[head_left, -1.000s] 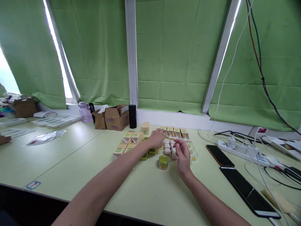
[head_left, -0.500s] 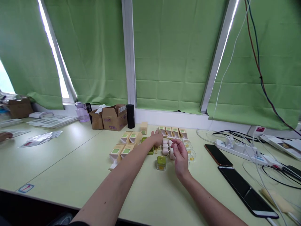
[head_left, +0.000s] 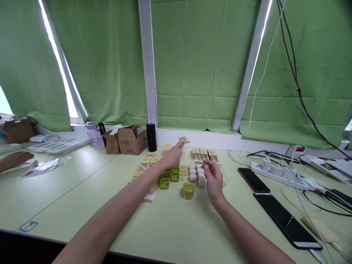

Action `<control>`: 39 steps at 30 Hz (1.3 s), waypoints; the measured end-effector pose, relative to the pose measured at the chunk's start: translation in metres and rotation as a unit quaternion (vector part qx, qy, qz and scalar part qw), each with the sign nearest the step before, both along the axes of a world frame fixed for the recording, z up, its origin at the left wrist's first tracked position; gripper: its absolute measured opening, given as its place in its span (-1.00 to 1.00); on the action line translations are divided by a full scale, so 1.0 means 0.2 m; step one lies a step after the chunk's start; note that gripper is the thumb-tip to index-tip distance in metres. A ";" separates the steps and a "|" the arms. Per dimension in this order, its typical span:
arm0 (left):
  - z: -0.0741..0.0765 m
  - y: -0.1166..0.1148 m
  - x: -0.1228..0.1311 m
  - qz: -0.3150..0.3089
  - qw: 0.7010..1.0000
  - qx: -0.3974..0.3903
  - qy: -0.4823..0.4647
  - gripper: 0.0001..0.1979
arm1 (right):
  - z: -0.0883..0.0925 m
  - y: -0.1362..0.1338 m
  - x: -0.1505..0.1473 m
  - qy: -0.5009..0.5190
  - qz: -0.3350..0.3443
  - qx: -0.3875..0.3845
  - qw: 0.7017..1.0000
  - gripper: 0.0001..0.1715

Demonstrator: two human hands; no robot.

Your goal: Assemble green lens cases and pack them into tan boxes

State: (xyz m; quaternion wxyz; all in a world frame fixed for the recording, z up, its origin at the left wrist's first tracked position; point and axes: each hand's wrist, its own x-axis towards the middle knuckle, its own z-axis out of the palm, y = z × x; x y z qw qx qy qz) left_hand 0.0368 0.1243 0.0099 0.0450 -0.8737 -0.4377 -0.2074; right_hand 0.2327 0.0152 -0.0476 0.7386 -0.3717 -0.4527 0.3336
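My left hand (head_left: 172, 156) is raised over the back of the table, pinching a small cream cardboard box (head_left: 184, 139) by its near edge. Below it are green square lids (head_left: 175, 177) and rows of tiny yellow pieces (head_left: 182, 172). My right hand (head_left: 214, 181) hovers beside pale pink blocks (head_left: 193, 177), fingers curled towards the thumb; whether anything is in them is hidden. A clear jar with a green lid (head_left: 188, 191) stands between my forearms. Three similar boxes (head_left: 204, 155) lie at the back; more open boxes (head_left: 146, 160) are partly behind my left arm.
Two phones (head_left: 286, 220) and a power strip (head_left: 271, 171) with tangled cables lie at right. Cardboard cartons (head_left: 132, 141), a black cylinder (head_left: 151, 137) and a purple bottle (head_left: 93, 134) stand at the back left. Another person's hand (head_left: 18, 160) rests at far left.
My left hand has lifted one box from the back row and moved it up and left. My right hand's fingers have drawn closer together. The other person's hand reaches further in.
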 end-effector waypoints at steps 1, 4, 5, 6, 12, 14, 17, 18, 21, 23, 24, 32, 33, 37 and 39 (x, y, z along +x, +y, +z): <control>0.01 -0.06 -0.01 -0.017 1.000 0.022 -0.009 -0.22 | 0.01 0.01 0.01 -0.001 -0.003 -0.005 1.000 -0.52; -0.01 -0.28 -0.04 -0.055 0.997 0.053 -0.001 -0.20 | 0.03 0.04 0.04 0.005 0.001 -0.023 1.000 -0.42; -0.02 -0.35 -0.05 -0.062 0.996 0.062 0.008 -0.19 | 0.04 0.04 0.04 0.012 0.010 -0.032 0.999 -0.39; -0.04 -0.42 -0.06 -0.068 0.995 0.070 0.019 -0.18 | 0.06 0.04 0.04 0.022 0.025 -0.043 0.999 -0.37; -0.16 -0.69 -0.11 -0.111 0.985 0.106 0.074 -0.22 | 0.11 0.03 0.02 0.078 0.133 -0.098 0.983 -0.31; -0.18 -0.72 -0.13 -0.128 0.982 0.112 0.082 -0.25 | 0.11 0.02 0.01 0.091 0.139 -0.105 0.981 -0.29; -0.18 -0.74 -0.15 -0.157 0.975 0.118 0.100 -0.30 | 0.10 0.02 0.00 0.106 0.142 -0.111 0.978 -0.28; -0.17 -0.75 -0.15 -0.165 0.974 0.118 0.105 -0.32 | 0.10 0.01 0.00 0.104 0.147 -0.112 0.977 -0.29; -0.15 -0.78 -0.16 -0.158 0.978 0.110 0.082 -0.42 | 0.11 -0.01 0.01 0.081 0.161 -0.102 0.978 -0.31; -0.13 -0.79 -0.15 -0.123 0.987 0.098 0.020 -0.52 | 0.12 -0.03 0.00 0.058 0.165 -0.076 0.982 -0.31; -0.12 -0.78 -0.15 -0.101 0.991 0.090 -0.021 -0.56 | 0.13 -0.03 0.00 0.046 0.165 -0.058 0.983 -0.32; -0.06 -0.60 -0.06 -0.043 0.964 0.010 -0.263 -0.34 | 0.13 -0.05 -0.05 -0.136 0.138 0.086 0.977 -0.46; -0.06 -0.58 -0.05 -0.048 0.962 0.013 -0.267 -0.35 | 0.13 -0.06 -0.04 -0.177 0.124 0.113 0.970 -0.45; -0.06 -0.55 -0.03 -0.088 0.959 0.064 -0.263 -0.41 | 0.10 -0.08 -0.01 -0.294 0.063 0.243 0.923 -0.39; -0.07 -0.55 -0.03 -0.092 0.960 0.099 -0.246 -0.47 | 0.08 -0.08 0.00 -0.323 0.041 0.282 0.902 -0.39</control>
